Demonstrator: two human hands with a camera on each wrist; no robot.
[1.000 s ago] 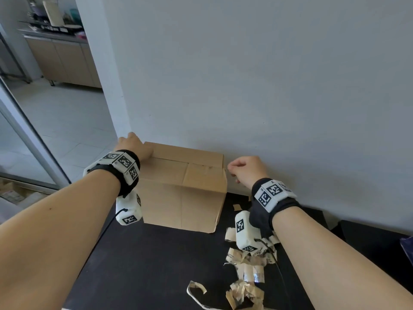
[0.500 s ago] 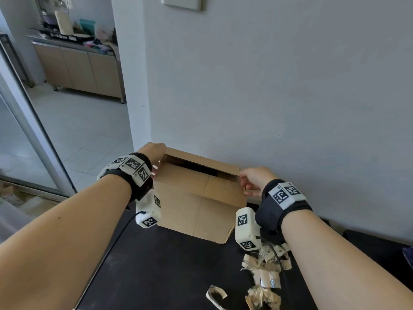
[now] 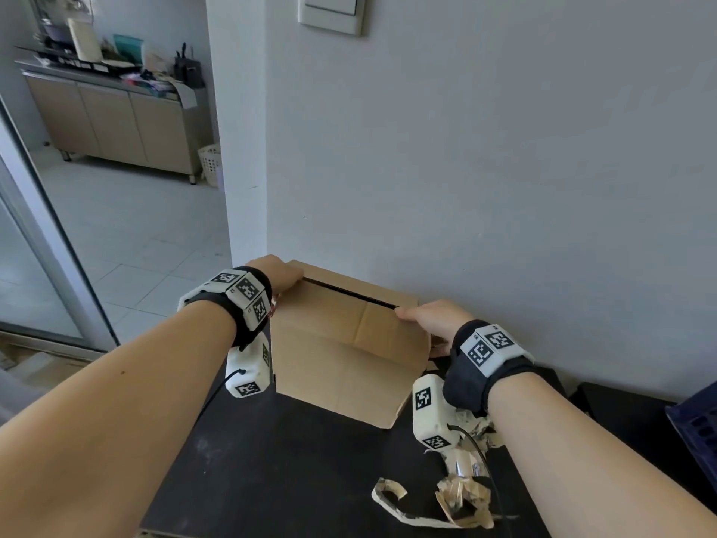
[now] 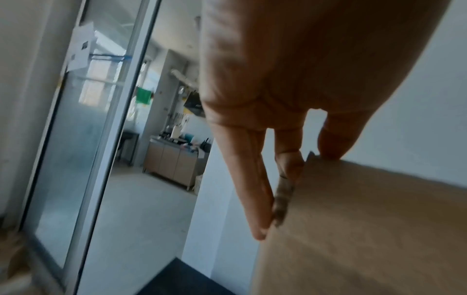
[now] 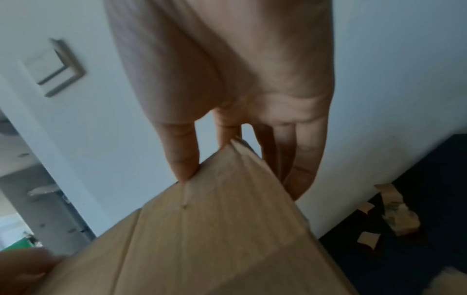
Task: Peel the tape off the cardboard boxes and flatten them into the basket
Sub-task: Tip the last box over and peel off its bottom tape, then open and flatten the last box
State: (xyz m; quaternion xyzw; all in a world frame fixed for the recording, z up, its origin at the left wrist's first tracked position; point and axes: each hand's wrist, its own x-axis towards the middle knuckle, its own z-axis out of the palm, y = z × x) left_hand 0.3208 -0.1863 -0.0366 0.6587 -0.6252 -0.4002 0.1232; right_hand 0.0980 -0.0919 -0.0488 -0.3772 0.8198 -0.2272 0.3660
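Observation:
A brown cardboard box (image 3: 341, 343) stands on the black table (image 3: 291, 460) against the wall, with a dark slit open along its top. My left hand (image 3: 277, 273) grips its upper left corner. In the left wrist view the thumb and fingers of that hand (image 4: 290, 179) pinch the box (image 4: 366, 229) along its edge. My right hand (image 3: 430, 320) holds the upper right corner. In the right wrist view the thumb of this hand (image 5: 240, 163) lies on the near face of the box (image 5: 215, 229) and the fingers reach behind it.
Crumpled strips of peeled tape (image 3: 461, 495) lie on the table under my right wrist, and more scraps (image 5: 394, 215) show in the right wrist view. A dark blue crate (image 3: 698, 432) sits at the far right edge. The wall is right behind the box; open floor lies to the left.
My right hand moved from beside the box to grip its right corner. The top flap lifted, showing a gap, which has since narrowed to a slit. The head view tilted upward.

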